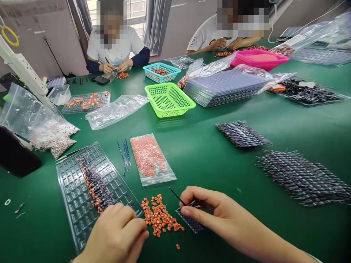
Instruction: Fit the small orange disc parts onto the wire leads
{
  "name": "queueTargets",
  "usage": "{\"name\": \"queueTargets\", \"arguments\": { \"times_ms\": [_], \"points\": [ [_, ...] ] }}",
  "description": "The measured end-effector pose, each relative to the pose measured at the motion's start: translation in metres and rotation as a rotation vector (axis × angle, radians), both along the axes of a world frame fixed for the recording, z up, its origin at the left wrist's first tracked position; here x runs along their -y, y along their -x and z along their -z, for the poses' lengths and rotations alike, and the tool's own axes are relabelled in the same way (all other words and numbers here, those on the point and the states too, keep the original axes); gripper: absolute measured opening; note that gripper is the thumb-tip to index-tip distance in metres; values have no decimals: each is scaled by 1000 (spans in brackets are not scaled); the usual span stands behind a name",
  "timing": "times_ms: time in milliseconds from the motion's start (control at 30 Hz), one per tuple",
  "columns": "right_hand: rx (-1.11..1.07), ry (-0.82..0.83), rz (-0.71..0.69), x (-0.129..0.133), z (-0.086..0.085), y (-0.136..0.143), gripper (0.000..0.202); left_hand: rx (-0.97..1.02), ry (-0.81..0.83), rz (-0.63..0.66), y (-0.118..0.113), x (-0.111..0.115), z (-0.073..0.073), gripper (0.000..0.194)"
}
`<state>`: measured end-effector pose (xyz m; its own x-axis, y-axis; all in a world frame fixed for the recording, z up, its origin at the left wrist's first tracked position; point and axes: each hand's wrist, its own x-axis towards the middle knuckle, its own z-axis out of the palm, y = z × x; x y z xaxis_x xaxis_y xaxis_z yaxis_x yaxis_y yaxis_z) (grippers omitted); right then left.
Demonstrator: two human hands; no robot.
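My right hand point(210, 212) pinches a thin dark strip point(177, 196) between thumb and fingers, above a small dark panel of strips point(193, 222). My left hand point(117, 232) is closed, its fingers curled over the lower right edge of a clear compartment tray point(72, 204); what its fingertips hold, if anything, is hidden. Between the hands lies a loose pile of small orange pieces point(159, 215). On the tray, a row of wired parts with orange ends point(95, 186) runs diagonally. One orange piece point(178, 246) lies apart, near the front.
A bag of orange pieces point(149, 157) and several dark strips point(126, 151) lie beyond the pile. Bundles of wired strips point(301, 177) lie right. A green basket point(170, 100) and stacked trays point(222, 87) stand farther back. Two people sit opposite; a black device point(16, 153) is at left.
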<state>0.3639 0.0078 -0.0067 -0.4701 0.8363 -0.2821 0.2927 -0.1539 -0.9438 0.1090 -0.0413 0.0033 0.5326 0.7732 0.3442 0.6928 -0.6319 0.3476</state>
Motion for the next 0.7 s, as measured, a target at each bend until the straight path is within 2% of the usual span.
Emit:
{"name": "queueTargets", "arguments": {
  "times_ms": [133, 233, 333, 433, 500, 567, 700],
  "points": [
    [21, -183, 22, 4, -3, -2, 17, -13, 241, -34, -27, -14, -2, 10],
    [2, -257, 35, 6, -4, -3, 12, 128, 542, -118, -44, -22, -12, 4],
    [-47, -242, 9, 8, -5, -4, 8, 328, 780, -189, -56, -26, -22, 17],
    [-75, -237, -6, 11, -6, -6, 6, 461, 857, -200, -63, -25, -25, 27],
    [-102, -235, -20, 12, -8, -9, 5, 463, 788, -202, -66, -22, -26, 26],
    [-144, -274, -34, 13, -12, -12, 7, 419, 568, -153, -67, -17, -27, 22],
    [-239, -440, 6, 15, -21, -17, 15, 242, -180, 77, -68, -8, -31, 19]
  ]
}}
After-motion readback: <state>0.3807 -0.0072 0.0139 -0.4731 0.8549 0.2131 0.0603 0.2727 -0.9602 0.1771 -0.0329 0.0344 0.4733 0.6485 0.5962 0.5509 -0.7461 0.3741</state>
